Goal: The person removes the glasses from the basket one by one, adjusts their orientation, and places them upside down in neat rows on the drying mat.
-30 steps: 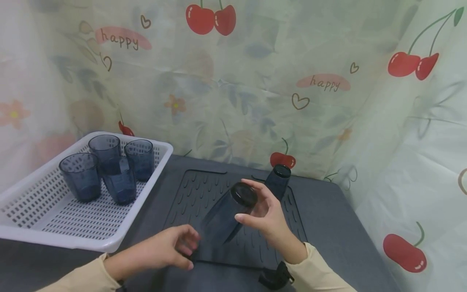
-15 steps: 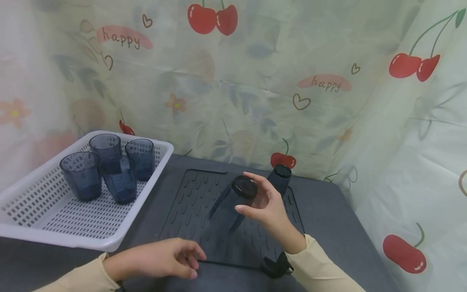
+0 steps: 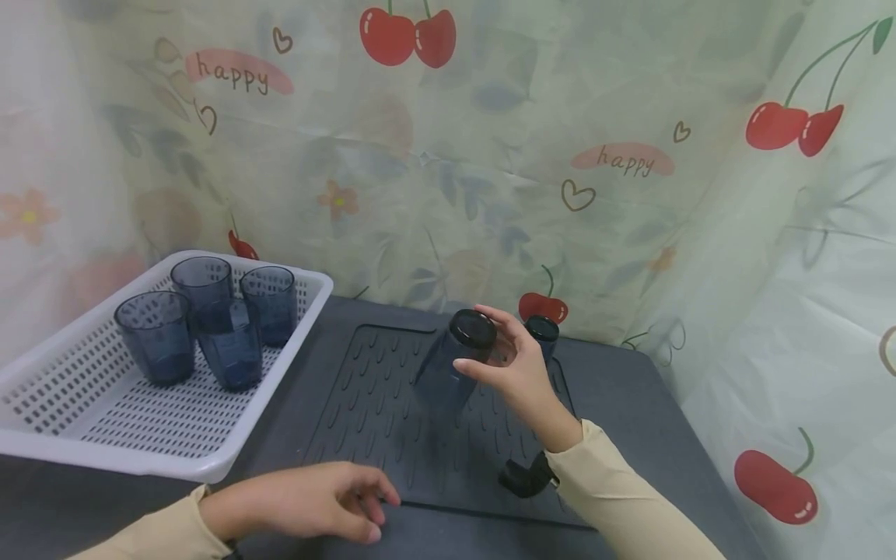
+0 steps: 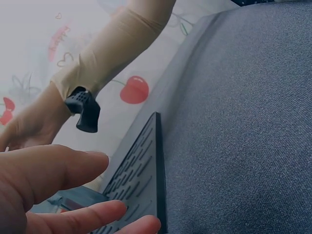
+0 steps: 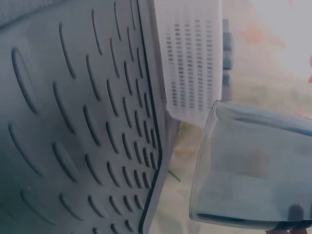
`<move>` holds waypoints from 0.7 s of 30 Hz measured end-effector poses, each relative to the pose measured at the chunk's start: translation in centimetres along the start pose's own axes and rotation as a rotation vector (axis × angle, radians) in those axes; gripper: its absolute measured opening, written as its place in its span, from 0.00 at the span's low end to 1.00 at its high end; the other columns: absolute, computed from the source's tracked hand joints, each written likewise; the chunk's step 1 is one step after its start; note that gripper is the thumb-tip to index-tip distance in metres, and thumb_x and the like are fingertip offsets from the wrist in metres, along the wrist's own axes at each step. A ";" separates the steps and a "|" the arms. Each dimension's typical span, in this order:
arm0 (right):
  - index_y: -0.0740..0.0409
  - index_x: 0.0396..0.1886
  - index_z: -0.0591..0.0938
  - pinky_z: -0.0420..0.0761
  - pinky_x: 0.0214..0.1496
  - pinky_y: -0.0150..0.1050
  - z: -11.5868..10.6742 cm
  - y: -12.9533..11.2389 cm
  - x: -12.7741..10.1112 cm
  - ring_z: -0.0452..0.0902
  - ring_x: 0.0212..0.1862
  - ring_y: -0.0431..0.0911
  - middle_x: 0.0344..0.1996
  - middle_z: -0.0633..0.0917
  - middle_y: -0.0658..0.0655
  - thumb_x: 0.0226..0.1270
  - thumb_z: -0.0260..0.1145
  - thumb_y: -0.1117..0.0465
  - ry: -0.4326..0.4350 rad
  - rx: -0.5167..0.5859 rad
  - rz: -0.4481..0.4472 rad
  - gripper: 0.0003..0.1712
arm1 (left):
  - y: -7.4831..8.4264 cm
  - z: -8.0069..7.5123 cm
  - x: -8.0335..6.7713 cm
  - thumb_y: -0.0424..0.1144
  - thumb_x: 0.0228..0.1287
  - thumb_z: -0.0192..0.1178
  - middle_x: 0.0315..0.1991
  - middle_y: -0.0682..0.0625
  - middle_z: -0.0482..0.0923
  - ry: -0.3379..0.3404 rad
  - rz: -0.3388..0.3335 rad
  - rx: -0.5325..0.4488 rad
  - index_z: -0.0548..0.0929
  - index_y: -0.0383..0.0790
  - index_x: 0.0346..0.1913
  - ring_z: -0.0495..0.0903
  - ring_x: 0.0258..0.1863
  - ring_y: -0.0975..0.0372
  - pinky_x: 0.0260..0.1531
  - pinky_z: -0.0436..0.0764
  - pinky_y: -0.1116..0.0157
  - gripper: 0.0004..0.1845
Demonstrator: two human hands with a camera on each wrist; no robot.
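Right hand (image 3: pixel 514 373) fingers grip the tinted cup (image 3: pixel 451 365) base-up, tilted over the ridged mat (image 3: pixel 371 404). Left hand (image 3: pixel 308 498) rests relaxed at the mat's near edge, holding nothing. Level the rim before lowering, land it beside the inverted cup (image 3: pixel 542 333) without touching.

The upside-down smoky blue plastic tumbler at the back of the mat (image 3: pixel 542 330) is mostly hidden behind the right hand (image 3: pixel 514 373). In the right wrist view the held translucent blue tumbler (image 5: pixel 253 165) runs off the frame's right edge.
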State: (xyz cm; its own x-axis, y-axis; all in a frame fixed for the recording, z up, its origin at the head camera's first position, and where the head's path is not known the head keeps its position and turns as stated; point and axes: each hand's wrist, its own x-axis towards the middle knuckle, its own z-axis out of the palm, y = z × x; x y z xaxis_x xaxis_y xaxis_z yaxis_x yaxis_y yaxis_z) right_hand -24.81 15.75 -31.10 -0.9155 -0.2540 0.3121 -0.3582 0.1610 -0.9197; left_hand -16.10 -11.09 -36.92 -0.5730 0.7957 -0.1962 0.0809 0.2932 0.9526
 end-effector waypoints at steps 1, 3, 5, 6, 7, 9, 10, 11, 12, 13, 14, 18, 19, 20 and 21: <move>0.43 0.66 0.71 0.82 0.48 0.37 -0.1 0.0 0.3 0.79 0.54 0.45 0.59 0.76 0.54 0.52 0.75 0.67 0.004 -0.007 -0.005 0.42 | 0.0 0.0 0.0 0.34 0.64 0.60 0.43 0.45 0.81 -0.002 -0.001 -0.002 0.76 0.30 0.56 0.81 0.41 0.65 0.40 0.78 0.74 0.19; 0.43 0.66 0.71 0.83 0.48 0.38 -0.2 0.1 0.8 0.79 0.54 0.46 0.59 0.76 0.55 0.52 0.75 0.67 0.015 -0.013 -0.007 0.41 | 0.0 0.0 0.0 0.34 0.64 0.60 0.43 0.46 0.81 -0.005 -0.001 -0.004 0.76 0.30 0.56 0.81 0.40 0.65 0.40 0.78 0.73 0.19; 0.42 0.66 0.71 0.84 0.48 0.39 -0.4 0.1 1.2 0.80 0.54 0.47 0.58 0.76 0.55 0.53 0.75 0.67 0.026 -0.025 -0.005 0.41 | 0.0 0.0 0.0 0.34 0.64 0.60 0.43 0.46 0.81 -0.007 -0.002 -0.009 0.76 0.30 0.55 0.81 0.40 0.65 0.40 0.78 0.73 0.18; 0.42 0.66 0.71 0.84 0.48 0.40 -0.4 0.1 1.5 0.80 0.54 0.47 0.58 0.76 0.55 0.53 0.76 0.66 0.031 -0.029 -0.003 0.41 | 0.0 0.0 0.0 0.34 0.64 0.60 0.42 0.47 0.81 -0.008 0.001 -0.008 0.76 0.30 0.55 0.81 0.40 0.66 0.40 0.78 0.73 0.19; 0.41 0.66 0.71 0.84 0.48 0.42 -0.5 0.1 1.7 0.80 0.54 0.48 0.58 0.76 0.55 0.53 0.76 0.66 0.035 -0.035 -0.003 0.41 | 0.0 0.0 0.0 0.35 0.64 0.60 0.42 0.47 0.81 -0.008 0.004 -0.005 0.76 0.30 0.55 0.81 0.40 0.66 0.40 0.78 0.73 0.18; 0.41 0.66 0.71 0.84 0.49 0.43 -0.6 0.1 2.1 0.80 0.54 0.48 0.57 0.76 0.54 0.53 0.76 0.65 0.049 -0.051 -0.006 0.41 | 0.0 0.0 0.0 0.35 0.64 0.60 0.42 0.48 0.81 -0.008 0.010 0.000 0.76 0.30 0.55 0.81 0.40 0.67 0.40 0.78 0.73 0.19; 0.41 0.66 0.70 0.83 0.50 0.44 -0.6 0.1 2.4 0.80 0.55 0.48 0.57 0.76 0.54 0.53 0.76 0.64 0.055 -0.058 -0.010 0.41 | 0.0 0.1 0.0 0.35 0.64 0.60 0.41 0.49 0.81 -0.008 0.013 0.004 0.76 0.30 0.55 0.81 0.40 0.67 0.40 0.78 0.73 0.18; 0.41 0.66 0.70 0.83 0.51 0.45 -0.6 0.1 2.6 0.79 0.55 0.48 0.57 0.76 0.54 0.52 0.76 0.64 0.060 -0.064 -0.014 0.41 | -0.1 0.1 0.0 0.35 0.63 0.60 0.41 0.49 0.81 -0.007 0.017 0.011 0.76 0.31 0.55 0.81 0.39 0.67 0.40 0.78 0.73 0.18; 0.42 0.66 0.70 0.82 0.52 0.46 -0.6 0.1 2.9 0.79 0.55 0.48 0.57 0.76 0.54 0.52 0.77 0.63 0.067 -0.073 -0.020 0.41 | -0.1 0.1 -0.1 0.35 0.63 0.60 0.41 0.49 0.81 -0.007 0.020 0.016 0.76 0.31 0.55 0.81 0.39 0.68 0.40 0.78 0.74 0.18; 0.42 0.66 0.70 0.82 0.52 0.46 -0.7 0.1 3.1 0.79 0.55 0.49 0.56 0.76 0.55 0.52 0.77 0.63 0.073 -0.080 -0.025 0.41 | -0.1 0.0 -0.1 0.35 0.63 0.60 0.41 0.49 0.81 -0.007 0.020 0.018 0.77 0.31 0.54 0.81 0.39 0.68 0.40 0.78 0.74 0.18; 0.42 0.65 0.70 0.82 0.53 0.46 -0.7 0.1 3.4 0.80 0.55 0.49 0.56 0.76 0.55 0.52 0.77 0.63 0.080 -0.086 -0.028 0.41 | -0.1 0.0 -0.1 0.35 0.63 0.60 0.41 0.48 0.81 -0.008 0.020 0.018 0.77 0.31 0.54 0.81 0.39 0.68 0.40 0.78 0.74 0.18; 0.43 0.65 0.70 0.81 0.53 0.47 -0.8 0.5 4.4 0.80 0.54 0.49 0.55 0.76 0.55 0.52 0.77 0.62 0.100 -0.098 -0.024 0.40 | -0.2 -0.1 -0.1 0.35 0.64 0.60 0.42 0.47 0.81 -0.016 0.018 0.008 0.76 0.31 0.54 0.81 0.40 0.68 0.40 0.78 0.73 0.18; 0.43 0.65 0.70 0.82 0.53 0.47 -0.8 0.6 4.6 0.80 0.54 0.49 0.55 0.76 0.55 0.52 0.77 0.62 0.104 -0.100 -0.022 0.40 | -0.2 -0.1 -0.1 0.34 0.64 0.60 0.42 0.47 0.81 -0.017 0.016 0.007 0.76 0.31 0.55 0.81 0.40 0.67 0.40 0.78 0.73 0.18; 0.43 0.65 0.70 0.82 0.52 0.47 -0.8 0.8 4.7 0.80 0.54 0.49 0.55 0.76 0.55 0.52 0.77 0.62 0.109 -0.103 -0.020 0.40 | -0.2 -0.1 -0.1 0.34 0.64 0.59 0.42 0.47 0.81 -0.017 0.014 0.006 0.76 0.31 0.55 0.81 0.40 0.67 0.40 0.78 0.73 0.17; 0.43 0.65 0.70 0.82 0.52 0.47 -0.8 1.0 4.9 0.80 0.54 0.49 0.55 0.76 0.56 0.53 0.77 0.62 0.111 -0.105 -0.018 0.40 | -0.1 -0.2 -0.1 0.34 0.64 0.59 0.43 0.47 0.81 -0.018 0.011 0.003 0.76 0.31 0.55 0.80 0.40 0.67 0.40 0.78 0.73 0.17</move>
State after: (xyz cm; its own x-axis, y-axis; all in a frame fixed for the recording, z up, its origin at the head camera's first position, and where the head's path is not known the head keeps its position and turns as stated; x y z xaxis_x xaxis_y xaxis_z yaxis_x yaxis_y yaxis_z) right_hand -29.78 15.43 -30.27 -0.9212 -0.1513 0.3584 -0.3867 0.2572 -0.8856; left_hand -16.21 -11.27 -37.01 -0.5574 0.8083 -0.1898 0.0897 0.2858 0.9541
